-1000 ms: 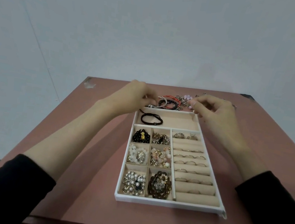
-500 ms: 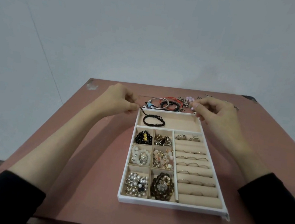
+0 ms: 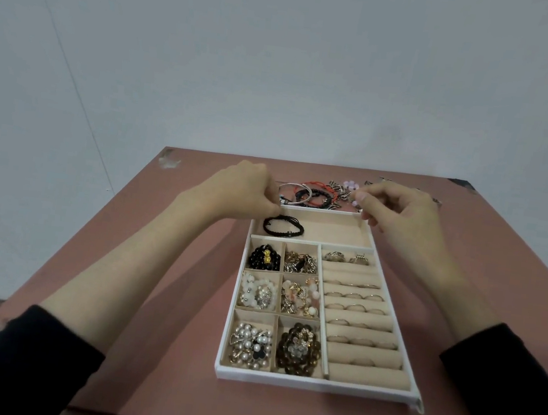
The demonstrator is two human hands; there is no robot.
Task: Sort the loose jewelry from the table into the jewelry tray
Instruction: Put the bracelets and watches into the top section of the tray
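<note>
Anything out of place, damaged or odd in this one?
Loose bracelets lie heaped on the table beyond the tray, at its far rim, unsorted. The tray's near right corner looks peeled, and the table's far-left corner is chipped.

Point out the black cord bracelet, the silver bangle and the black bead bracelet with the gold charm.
black cord bracelet (image 3: 284,234): head view, its near strand.
silver bangle (image 3: 294,185): head view, its far arc.
black bead bracelet with the gold charm (image 3: 265,257): head view, on the charm.
</note>
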